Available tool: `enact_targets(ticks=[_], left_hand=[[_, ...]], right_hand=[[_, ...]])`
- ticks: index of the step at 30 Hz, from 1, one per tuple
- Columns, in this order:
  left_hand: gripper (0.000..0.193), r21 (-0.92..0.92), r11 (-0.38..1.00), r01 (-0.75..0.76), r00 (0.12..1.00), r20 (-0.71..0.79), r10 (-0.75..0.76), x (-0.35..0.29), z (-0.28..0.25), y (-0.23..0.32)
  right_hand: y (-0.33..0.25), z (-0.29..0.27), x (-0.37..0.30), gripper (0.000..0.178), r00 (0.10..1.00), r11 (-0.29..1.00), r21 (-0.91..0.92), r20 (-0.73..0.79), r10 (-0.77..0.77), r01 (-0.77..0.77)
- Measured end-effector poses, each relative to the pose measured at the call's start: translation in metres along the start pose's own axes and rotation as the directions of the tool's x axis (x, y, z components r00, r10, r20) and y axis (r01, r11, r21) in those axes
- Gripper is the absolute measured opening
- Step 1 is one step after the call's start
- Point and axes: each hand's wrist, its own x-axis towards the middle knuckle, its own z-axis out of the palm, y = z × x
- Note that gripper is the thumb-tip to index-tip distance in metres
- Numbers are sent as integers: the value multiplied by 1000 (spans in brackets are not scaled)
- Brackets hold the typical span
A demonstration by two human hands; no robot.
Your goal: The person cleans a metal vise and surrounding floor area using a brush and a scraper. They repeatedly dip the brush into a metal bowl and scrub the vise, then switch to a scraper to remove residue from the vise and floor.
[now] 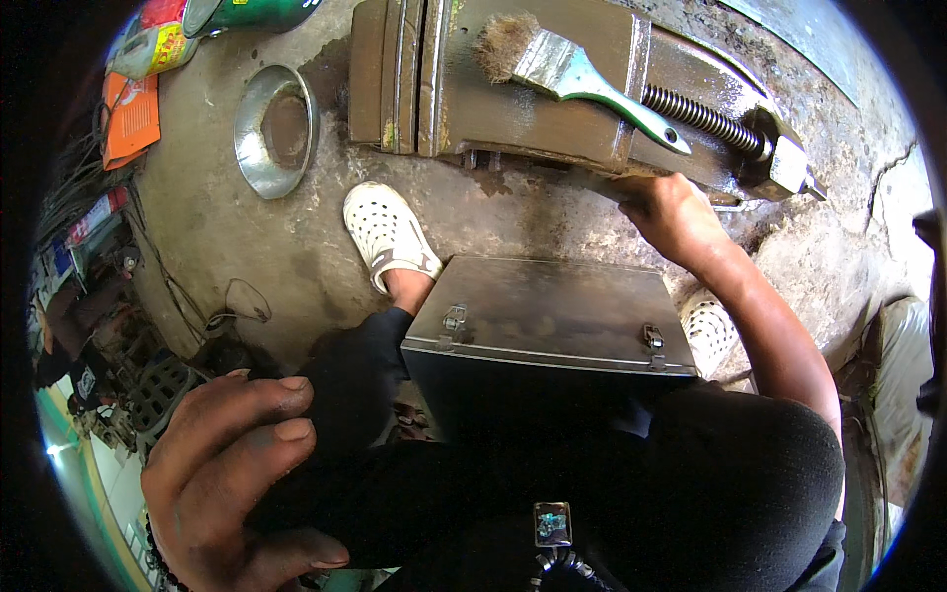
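A large brown-coated bench vise (552, 118) with a threaded screw (705, 118) lies on the floor in front of me, its surface wet-looking in places. A paintbrush (582, 84) with worn brown bristles and a green and white handle rests across its top. My right hand (676, 217) is closed at the vise's near edge; a dark, thin thing seems to run from its fingers along the underside, and I cannot make out what it is. Raised at the lower left, my left hand (237, 464) holds nothing, its fingers bent and apart.
A metal box with two latches (552, 306) stands between my legs, near my white clogs (385, 232). Left of the vise sits a shiny metal bowl (276, 178), brown inside. Cans (158, 49), an orange sheet (130, 118) and cables (182, 286) lie farther left.
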Motion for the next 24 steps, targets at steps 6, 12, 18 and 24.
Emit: enact_targets(ticks=[6,12,18,24], left_hand=[[79,-19,999,-36,999,0,36,-1,4,5],[79,-21,1000,-9,999,-44,8,1,10,9],[80,2,1000,23,998,-63,-23,2,11,14],[76,28,999,39,999,-6,-39,11,9,20]], right_hand=[[7,5,-11,16,997,996,-46,-35,-74,72],[-2,13,-11,19,976,978,25,-76,-203,206],[-3,16,-12,20,994,994,-21,-21,-105,105],[-5,14,-10,22,998,999,-22,-41,-42,41]])
